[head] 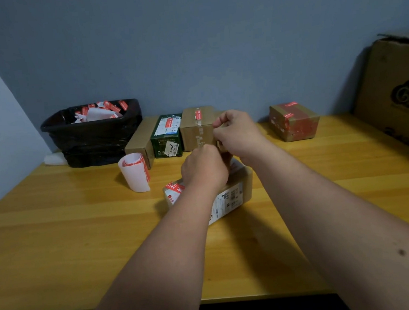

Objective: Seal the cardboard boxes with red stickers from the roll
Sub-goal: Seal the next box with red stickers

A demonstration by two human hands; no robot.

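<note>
A cardboard box (236, 189) with a white label and a red sticker on its left end lies in the middle of the yellow table (82, 239). My left hand (203, 167) and my right hand (236, 132) meet just above the box, fingers pinched together on something small that the hands hide. The sticker roll (135, 172), white backing with red stickers, stands on the table to the left of the box.
A black bin (93, 135) full of peeled backing sits at the back left. Three boxes (169, 135) stand in a row against the wall. A red-taped box (294, 122) is at the back right. A large carton (396, 93) leans at the far right.
</note>
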